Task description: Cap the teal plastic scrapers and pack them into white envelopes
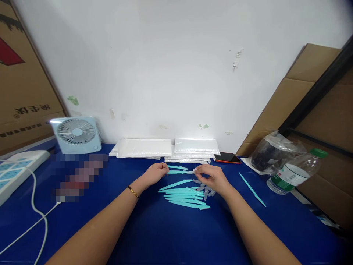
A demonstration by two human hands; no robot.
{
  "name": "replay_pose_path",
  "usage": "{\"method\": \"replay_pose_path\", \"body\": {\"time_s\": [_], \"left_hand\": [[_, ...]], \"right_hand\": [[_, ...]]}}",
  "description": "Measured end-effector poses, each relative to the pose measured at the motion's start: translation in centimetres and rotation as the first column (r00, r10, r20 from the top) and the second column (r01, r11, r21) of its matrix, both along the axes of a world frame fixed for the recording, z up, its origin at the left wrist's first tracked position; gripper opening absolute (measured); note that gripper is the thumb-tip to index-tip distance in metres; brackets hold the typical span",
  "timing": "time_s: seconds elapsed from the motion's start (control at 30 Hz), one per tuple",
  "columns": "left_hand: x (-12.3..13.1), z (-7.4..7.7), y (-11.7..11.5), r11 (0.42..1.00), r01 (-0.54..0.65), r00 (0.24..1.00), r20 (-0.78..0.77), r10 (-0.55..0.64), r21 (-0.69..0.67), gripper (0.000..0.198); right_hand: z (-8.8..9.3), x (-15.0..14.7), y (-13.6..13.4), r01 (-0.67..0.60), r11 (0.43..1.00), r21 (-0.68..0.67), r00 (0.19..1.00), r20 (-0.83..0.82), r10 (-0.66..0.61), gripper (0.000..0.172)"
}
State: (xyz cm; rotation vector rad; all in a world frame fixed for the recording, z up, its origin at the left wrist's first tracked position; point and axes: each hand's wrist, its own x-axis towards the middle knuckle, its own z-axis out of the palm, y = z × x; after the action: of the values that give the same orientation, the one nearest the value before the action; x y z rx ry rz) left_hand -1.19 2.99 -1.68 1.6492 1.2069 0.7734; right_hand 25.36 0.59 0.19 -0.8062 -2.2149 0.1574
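My left hand (154, 176) is closed on the handle end of a turquoise eyebrow razor (177, 172). At the razor's other end, the thumb and fingers of my right hand (211, 177) pinch a small clear blade cap (191, 172). Whether the cap sits fully over the blade I cannot tell. Just behind the held razor lies another turquoise razor (179, 167). Several more razors (184, 197) are piled in front of my hands, roughly parallel. Loose clear caps (206, 192) lie scattered below my right hand. A single razor (251, 188) rests apart on the right.
White padded envelopes (146, 147) are stacked along the wall, with a phone (228, 158) beside them. A water bottle (293, 173) and a plastic-wrapped dark item (268, 152) stand right. Left are a fan (77, 134), a power strip (15, 171) and cables (34, 184).
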Motion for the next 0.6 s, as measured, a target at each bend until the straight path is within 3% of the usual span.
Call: {"method": "replay_pose_path", "body": {"time_s": [0.17,0.33,0.47,0.6], "left_hand": [[1.3,0.0,0.2,0.984,0.019,0.977,-0.213,0.019,0.177,0.024],[1.5,0.6,-0.5,0.879,-0.007,0.868,-0.434,0.242,0.477,0.023],[1.6,0.9,-1.5,0.872,0.161,0.860,-0.500,0.107,0.463,0.021],[2.0,0.3,-1.5,0.882,0.278,0.841,-0.541,-0.032,0.380,0.015]], "right_hand": [[-1.0,-0.5,0.6,-0.004,0.997,-0.081,1.000,0.017,0.006,0.015],[-1.4,0.8,1.8,0.153,0.970,-0.188,0.987,0.082,-0.139,0.015],[-1.0,1.8,1.6,0.157,0.930,-0.332,0.978,0.183,-0.099,0.013],[-1.3,1.9,1.4,0.154,0.895,-0.418,0.972,0.225,-0.063,0.012]]}}
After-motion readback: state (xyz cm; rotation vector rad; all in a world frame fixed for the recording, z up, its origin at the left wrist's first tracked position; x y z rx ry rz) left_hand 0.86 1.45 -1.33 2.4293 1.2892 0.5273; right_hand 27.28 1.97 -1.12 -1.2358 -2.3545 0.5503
